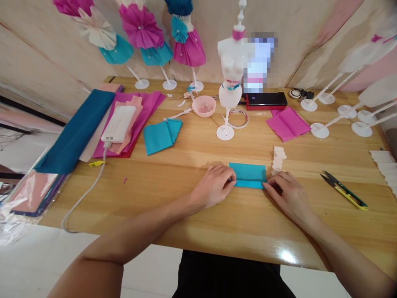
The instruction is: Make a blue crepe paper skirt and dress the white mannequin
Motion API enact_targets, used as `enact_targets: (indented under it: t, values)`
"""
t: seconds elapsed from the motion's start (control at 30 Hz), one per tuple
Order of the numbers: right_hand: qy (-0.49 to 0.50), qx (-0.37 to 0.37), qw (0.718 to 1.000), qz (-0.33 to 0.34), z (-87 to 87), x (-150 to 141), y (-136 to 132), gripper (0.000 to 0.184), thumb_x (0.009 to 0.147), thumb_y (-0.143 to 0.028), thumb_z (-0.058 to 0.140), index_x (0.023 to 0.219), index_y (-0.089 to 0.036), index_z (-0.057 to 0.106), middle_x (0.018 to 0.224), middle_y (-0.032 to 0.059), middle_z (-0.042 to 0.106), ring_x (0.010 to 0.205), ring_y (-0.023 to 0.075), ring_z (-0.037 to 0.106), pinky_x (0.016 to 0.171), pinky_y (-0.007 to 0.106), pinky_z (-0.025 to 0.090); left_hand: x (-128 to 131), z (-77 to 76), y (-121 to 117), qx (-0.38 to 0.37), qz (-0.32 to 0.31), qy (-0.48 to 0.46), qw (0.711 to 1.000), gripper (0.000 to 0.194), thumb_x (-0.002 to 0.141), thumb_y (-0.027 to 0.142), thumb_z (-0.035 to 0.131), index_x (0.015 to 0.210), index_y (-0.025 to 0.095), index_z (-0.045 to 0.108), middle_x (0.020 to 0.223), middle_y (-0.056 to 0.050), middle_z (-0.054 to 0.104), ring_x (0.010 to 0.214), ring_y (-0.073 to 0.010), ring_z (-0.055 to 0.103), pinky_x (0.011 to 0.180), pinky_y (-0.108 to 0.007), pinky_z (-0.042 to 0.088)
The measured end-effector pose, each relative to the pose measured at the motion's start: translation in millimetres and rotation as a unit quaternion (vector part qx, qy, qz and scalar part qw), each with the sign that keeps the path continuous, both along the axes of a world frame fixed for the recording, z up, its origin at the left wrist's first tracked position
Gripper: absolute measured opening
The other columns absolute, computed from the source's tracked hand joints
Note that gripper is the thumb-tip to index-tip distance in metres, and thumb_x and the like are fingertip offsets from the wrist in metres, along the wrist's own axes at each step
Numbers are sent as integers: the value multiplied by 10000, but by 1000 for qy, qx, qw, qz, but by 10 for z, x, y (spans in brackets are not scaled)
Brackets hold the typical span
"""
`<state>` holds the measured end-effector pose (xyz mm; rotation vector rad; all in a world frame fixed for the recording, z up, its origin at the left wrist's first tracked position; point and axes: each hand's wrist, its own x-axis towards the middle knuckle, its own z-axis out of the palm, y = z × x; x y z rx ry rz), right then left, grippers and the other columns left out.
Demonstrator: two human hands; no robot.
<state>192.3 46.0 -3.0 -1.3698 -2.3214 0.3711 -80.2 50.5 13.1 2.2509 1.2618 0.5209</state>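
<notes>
While the head camera looks down on a wooden table (173, 190), the person's left hand (217, 183) grips the left end of a blue paper piece (247, 171), thumb and bent fingers closed at its lower corner. The right hand (288, 190) pinches the opposite end, so the piece lies between both hands, its lower edge folded into a narrow band. Just beyond the right hand lies a crinkled cream strip (278, 159); farther right are thread snips (345, 191) with their blades slightly apart. Behind the blue piece stands a white mannequin (230, 68) with pink and blue bands at its waist, and to its left sits a pink bowl (197, 104) holding small beads. Folded pink paper (288, 124) lies near a black and red device (266, 101). On the left, folded teal paper (157, 138) rests near a white power bank (119, 123), which lies on stacked coloured sheets (141, 111).
</notes>
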Motion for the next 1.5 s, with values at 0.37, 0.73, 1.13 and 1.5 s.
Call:
enact_targets:
  t: [0.37,0.73,1.13,1.5]
  values:
    - [-7,9,1000,-11,-10,-28,4,124,889,-349,600,917,-231,572,825,53,589,803,233,541,705,388,455,1,-18,-28,16,4,46,999,94,924,238,464,947,184,538,964,-55,594,941,-198,530,859,-363,410]
    - [-16,13,1000,19,-59,-7,-1,97,908,-308,575,965,-233,601,909,73,605,879,250,562,759,413,462,12,26,-51,34,-17,112,993,195,963,285,400,1009,178,556,1023,-75,563,959,-207,526,864,-370,409]
    - [-4,33,999,30,-10,-29,-47,41,909,-229,564,936,-228,595,935,78,611,894,243,559,781,415,467,-12,-33,-36,113,-48,148,981,210,969,188,344,952,168,552,1038,-79,589,973,-207,528,873,-367,384]
    - [-17,87,994,67,6,20,-83,62,861,-176,620,864,-235,604,1041,10,711,937,213,598,816,388,423,-11,-21,-46,279,-121,199,932,239,942,77,345,881,157,562,1017,-53,656,931,-169,565,946,-348,364]
